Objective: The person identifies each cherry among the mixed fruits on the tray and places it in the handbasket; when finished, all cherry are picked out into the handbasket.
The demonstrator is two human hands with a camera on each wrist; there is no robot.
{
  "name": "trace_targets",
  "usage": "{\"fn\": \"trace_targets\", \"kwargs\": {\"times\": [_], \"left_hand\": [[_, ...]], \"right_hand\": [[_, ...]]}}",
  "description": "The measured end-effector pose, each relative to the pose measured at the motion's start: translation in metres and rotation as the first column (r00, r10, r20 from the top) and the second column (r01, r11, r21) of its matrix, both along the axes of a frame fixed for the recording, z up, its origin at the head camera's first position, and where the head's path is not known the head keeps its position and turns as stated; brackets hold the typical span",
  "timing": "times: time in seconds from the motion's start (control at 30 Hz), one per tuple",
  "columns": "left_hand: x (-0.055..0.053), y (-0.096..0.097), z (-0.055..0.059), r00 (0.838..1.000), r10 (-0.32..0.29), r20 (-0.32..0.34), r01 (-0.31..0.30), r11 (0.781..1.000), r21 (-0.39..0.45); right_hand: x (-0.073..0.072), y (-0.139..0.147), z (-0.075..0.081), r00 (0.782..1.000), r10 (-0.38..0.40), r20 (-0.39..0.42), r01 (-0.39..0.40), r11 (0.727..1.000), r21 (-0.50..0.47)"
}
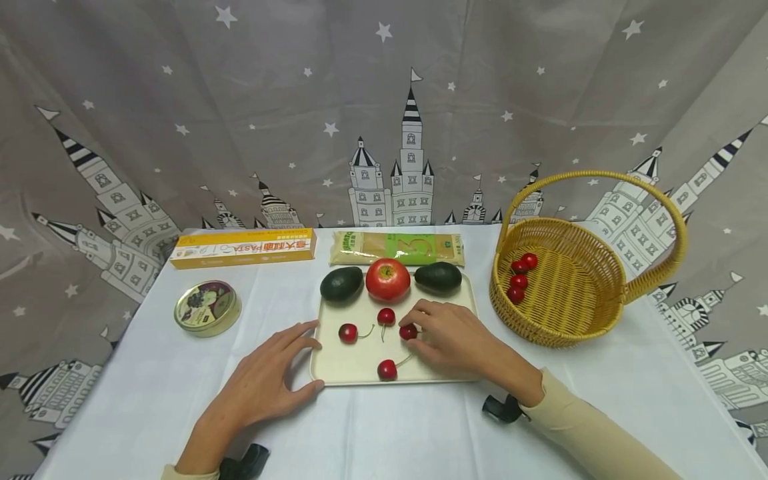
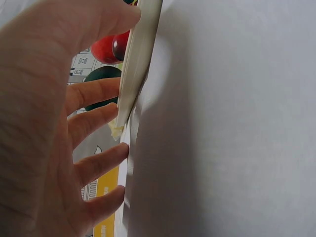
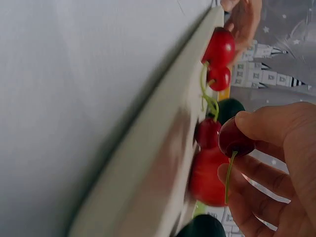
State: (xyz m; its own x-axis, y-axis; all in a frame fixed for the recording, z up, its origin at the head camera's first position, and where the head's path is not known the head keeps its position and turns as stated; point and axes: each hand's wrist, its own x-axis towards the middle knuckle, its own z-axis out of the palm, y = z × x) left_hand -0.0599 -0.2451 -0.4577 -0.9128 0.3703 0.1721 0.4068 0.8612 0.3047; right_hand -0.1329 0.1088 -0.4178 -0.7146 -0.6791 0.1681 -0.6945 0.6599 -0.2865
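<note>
My right hand (image 1: 451,337) pinches a dark red cherry (image 3: 236,138) between thumb and fingers, over the right part of a cream tray (image 1: 354,363). Its green stem hangs free in the right wrist view. Three more stemmed cherries lie on the tray: one at the left (image 1: 347,333), one in the middle (image 1: 386,317) and one near the front edge (image 1: 387,370). My left hand (image 1: 261,377) has its fingers spread, with fingertips at the tray's left rim and thumb at the front corner. Along the tray's back sit a red apple (image 1: 387,280) and two avocados, left (image 1: 341,285) and right (image 1: 439,277).
Right of the tray stands a yellow wicker basket (image 1: 591,327) with a tall handle and several cherries (image 1: 518,282) inside. Behind the tray lies a pasta packet (image 1: 396,248). A yellow pasta box (image 1: 243,248) and a round tin (image 1: 207,308) are at the left.
</note>
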Motion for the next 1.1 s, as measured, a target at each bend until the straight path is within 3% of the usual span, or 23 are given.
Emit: {"fn": "trace_targets", "kwargs": {"times": [0.4, 0.6, 1.1], "left_hand": [[0.0, 0.0, -0.001, 1.0, 0.005, 0.001, -0.005, 1.0, -0.006], [-0.001, 0.0, -0.002, 1.0, 0.007, 0.006, -0.007, 1.0, -0.008], [-0.001, 0.001, -0.001, 1.0, 0.006, -0.007, -0.006, 1.0, -0.008]], "right_hand": [[-0.008, 0.028, 0.013, 0.996, -0.032, -0.078, 0.03, 0.999, -0.032], [-0.011, 0.041, 0.019, 0.993, -0.077, -0.092, 0.068, 0.993, -0.093], [-0.018, 0.08, 0.03, 0.969, -0.155, -0.191, 0.129, 0.982, -0.141]]}}
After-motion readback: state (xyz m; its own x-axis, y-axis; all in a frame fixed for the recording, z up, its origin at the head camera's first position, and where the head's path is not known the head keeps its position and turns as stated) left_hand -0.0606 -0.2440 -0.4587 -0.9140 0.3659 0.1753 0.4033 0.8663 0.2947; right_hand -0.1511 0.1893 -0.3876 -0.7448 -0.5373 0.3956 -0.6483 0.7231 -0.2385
